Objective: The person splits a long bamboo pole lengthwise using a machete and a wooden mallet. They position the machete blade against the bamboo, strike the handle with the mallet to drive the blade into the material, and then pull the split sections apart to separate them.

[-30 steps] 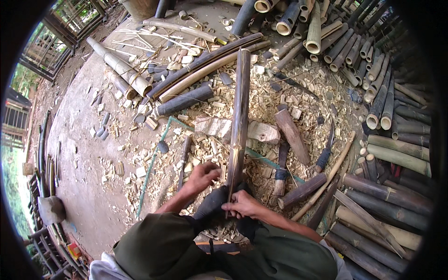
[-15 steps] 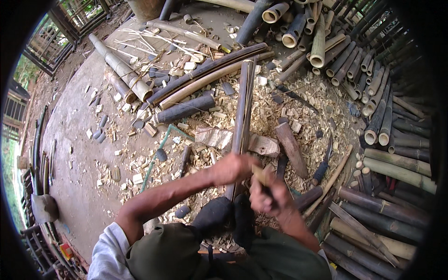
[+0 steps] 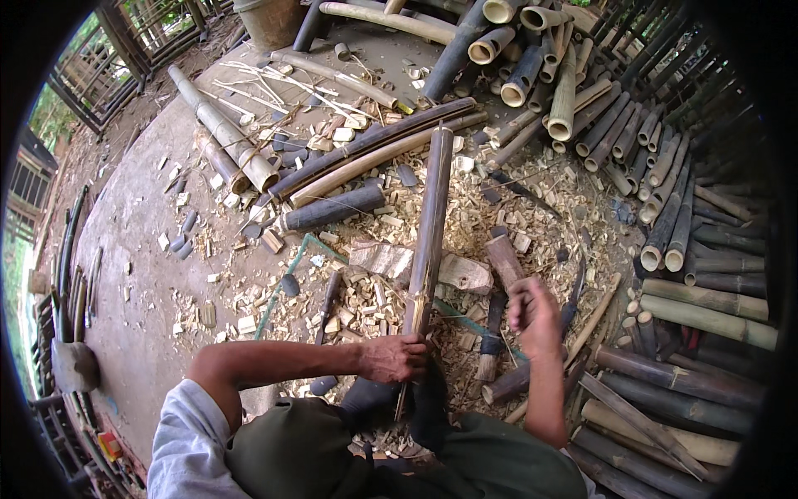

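My left hand [image 3: 397,358] is closed around the near end of a long dark bamboo pole [image 3: 434,200]. The pole points away from me and rests across a pale wood block [image 3: 465,273]. A lighter torn patch shows on it a little beyond my fist. Fingers curled, my right hand [image 3: 536,316] is at the near end of a thick brown wooden club [image 3: 503,259] and covers part of it. Just left of that hand lies a dark tool with a tan end [image 3: 492,337]. Below my left hand, dark footwear [image 3: 370,403] flanks the pole.
Wood chips [image 3: 474,204] cover the ground around the block. Split bamboo lengths [image 3: 378,141] lie beyond. Bamboo tubes [image 3: 561,108] are stacked at far right, and more poles [image 3: 706,324] lie along the right. A bucket [image 3: 270,23] stands at the far edge.
My left hand has moved nearer to me, down the pole. My right hand has left the pole, moving right and away to the wooden club. The pole's upper face looks different, as if turned.
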Tool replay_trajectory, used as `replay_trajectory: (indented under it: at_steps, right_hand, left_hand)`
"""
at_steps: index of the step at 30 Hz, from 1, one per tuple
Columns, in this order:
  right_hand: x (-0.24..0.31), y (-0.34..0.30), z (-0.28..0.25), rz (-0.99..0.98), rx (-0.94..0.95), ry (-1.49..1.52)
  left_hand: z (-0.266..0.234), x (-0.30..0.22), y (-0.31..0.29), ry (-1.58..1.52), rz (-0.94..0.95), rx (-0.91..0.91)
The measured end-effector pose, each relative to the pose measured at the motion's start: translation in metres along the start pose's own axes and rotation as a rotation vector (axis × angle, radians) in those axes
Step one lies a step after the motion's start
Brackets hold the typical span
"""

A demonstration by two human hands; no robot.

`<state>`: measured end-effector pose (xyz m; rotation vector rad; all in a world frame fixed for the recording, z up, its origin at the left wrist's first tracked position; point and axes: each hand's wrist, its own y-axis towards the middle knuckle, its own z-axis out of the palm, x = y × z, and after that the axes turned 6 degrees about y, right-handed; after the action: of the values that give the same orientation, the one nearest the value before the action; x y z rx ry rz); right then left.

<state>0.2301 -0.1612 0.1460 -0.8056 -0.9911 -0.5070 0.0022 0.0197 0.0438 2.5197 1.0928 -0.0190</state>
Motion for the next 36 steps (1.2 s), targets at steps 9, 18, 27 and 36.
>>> replay_trajectory:
  at_steps: [9, 18, 27, 36]
  right_hand:
    - [-0.034, 0.112, 0.071, -0.074, 0.274, -0.435]
    - [-0.021, 0.130, 0.112, -0.006, 0.423, -0.443]
    - [-0.075, 0.091, 0.113, -0.537, 0.179, -0.528]
    - [-0.030, 0.001, 0.125, -0.627, 0.140, -0.148]
  left_hand:
    - [-0.016, -0.011, 0.000, -0.052, -0.125, 0.014]
    - [-0.045, 0.079, -0.013, -0.527, -1.308, -0.620]
    - [0.008, 0.088, 0.041, -0.876, -0.997, -0.909]
    - [-0.026, 0.033, 0.065, -0.694, -0.937, -0.701]
